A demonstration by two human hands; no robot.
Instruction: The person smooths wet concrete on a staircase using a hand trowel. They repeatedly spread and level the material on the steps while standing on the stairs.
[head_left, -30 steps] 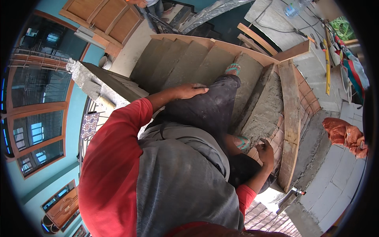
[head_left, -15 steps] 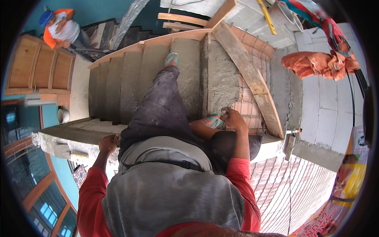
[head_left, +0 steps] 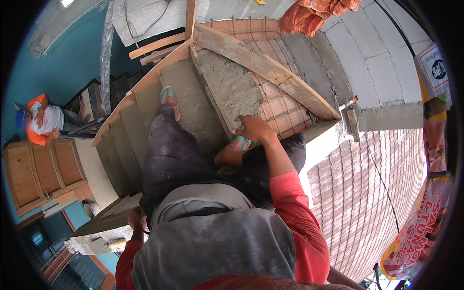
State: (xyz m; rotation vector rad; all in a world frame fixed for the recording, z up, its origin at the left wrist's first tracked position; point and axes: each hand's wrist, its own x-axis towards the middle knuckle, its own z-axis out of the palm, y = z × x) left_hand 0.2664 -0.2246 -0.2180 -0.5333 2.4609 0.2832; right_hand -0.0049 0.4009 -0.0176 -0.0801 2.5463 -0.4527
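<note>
At lower left, we see a low wall [head_left: 105,222], then the left hand [head_left: 137,219], its grip hidden. Near centre, below the rough concrete step [head_left: 227,77], the right hand's [head_left: 256,129] fingers curl loosely beside a turquoise-strapped flip-flop [head_left: 246,142], any grasp unclear.

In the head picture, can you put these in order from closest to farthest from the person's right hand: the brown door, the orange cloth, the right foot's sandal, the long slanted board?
From the right hand:
1. Sandal, just beside the hand.
2. Board, above the hand in the picture.
3. Cloth, farther up, toward the right.
4. Door, far left.
</note>
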